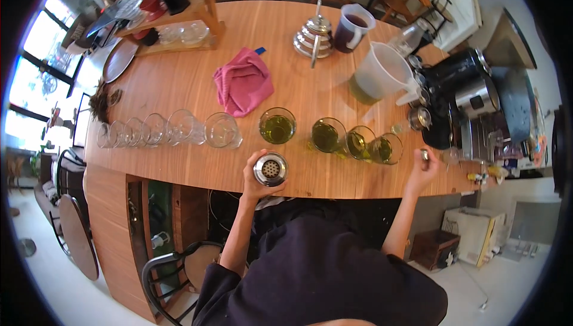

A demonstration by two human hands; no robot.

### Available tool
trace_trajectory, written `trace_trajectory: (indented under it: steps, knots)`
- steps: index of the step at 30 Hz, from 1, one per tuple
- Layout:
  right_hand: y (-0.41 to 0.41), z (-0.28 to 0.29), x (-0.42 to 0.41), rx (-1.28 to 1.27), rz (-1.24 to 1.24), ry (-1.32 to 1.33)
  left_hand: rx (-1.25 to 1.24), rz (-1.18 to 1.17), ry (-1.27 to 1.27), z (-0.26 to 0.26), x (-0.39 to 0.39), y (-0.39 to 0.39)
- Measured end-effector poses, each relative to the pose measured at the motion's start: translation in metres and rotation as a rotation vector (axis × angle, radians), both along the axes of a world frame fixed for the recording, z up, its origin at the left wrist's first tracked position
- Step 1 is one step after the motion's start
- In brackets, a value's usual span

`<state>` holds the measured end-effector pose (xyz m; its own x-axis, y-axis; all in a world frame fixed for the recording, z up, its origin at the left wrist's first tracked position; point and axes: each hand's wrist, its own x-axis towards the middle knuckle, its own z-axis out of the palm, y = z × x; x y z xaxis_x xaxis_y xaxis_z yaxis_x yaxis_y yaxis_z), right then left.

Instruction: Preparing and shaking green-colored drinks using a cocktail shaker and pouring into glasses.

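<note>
My left hand (255, 182) is wrapped around a metal cocktail shaker (270, 169), its perforated strainer top facing up, near the table's front edge. My right hand (424, 170) holds a small metal cap (424, 155), right of the glasses. Just beyond the shaker stands a glass of green liquid (277, 125). Several more glasses of green liquid (328, 135) stand in a row to its right. A row of several empty glasses (222, 130) runs to the left. A crumpled pink cloth (244, 82) lies behind them.
A plastic pitcher with green liquid (382, 73), a pitcher of dark liquid (352, 28) and a metal kettle (313, 39) stand at the back right. A black-and-metal appliance (465, 84) is at the right. A wooden rack (179, 17) and a round tray (120, 61) occupy the back left.
</note>
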<state>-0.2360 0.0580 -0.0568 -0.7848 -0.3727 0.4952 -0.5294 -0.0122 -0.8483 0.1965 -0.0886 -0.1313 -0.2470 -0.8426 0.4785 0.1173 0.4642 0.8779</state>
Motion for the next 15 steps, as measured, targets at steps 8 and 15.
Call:
trace_trajectory:
  steps: [8, 15]
  knots:
    - [-0.083, 0.092, 0.193, -0.308, 0.801, -0.214, -0.013, 0.006, -0.117, 0.001, 0.0, 0.0]
    - [-0.121, 0.035, 0.286, -0.002, 1.243, -0.133, 0.056, -0.044, -0.054, 0.006, -0.001, -0.002]
